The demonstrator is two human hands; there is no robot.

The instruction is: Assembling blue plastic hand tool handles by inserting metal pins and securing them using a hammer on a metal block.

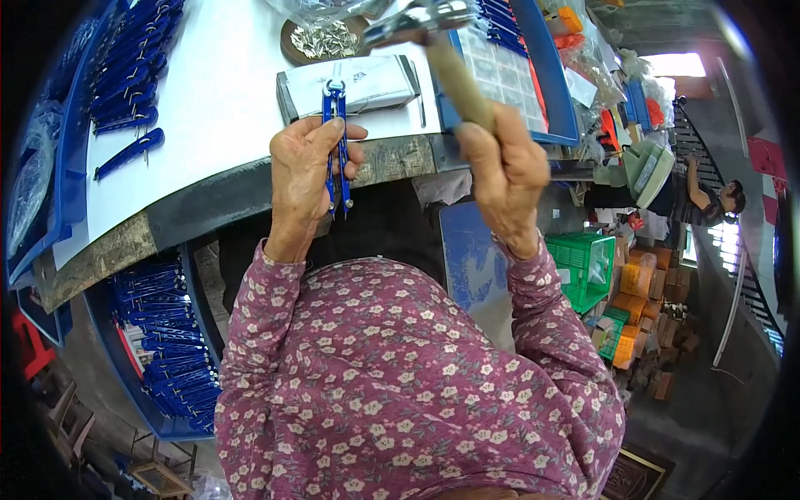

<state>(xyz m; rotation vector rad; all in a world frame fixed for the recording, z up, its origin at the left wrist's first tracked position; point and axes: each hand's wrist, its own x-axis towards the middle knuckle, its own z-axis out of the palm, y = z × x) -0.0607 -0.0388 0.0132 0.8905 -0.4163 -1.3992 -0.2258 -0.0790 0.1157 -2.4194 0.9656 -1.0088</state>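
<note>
Both hands clamped: left hand (307, 171) pins blue compass (337, 142), long axis away from body, head on metal block (350, 83); right hand (504, 171) holds hammer (433, 42) above-right.

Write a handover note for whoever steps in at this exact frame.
Left hand: grips a blue compass, its metal top on the block at the bench edge.
Right hand: grips a wooden-handled hammer, head raised above the block.
Small metal parts lie in a round dish behind; more blue compasses fill the tray at lower left.
Done: compass positioned. Left: the strike, apparently.
</note>
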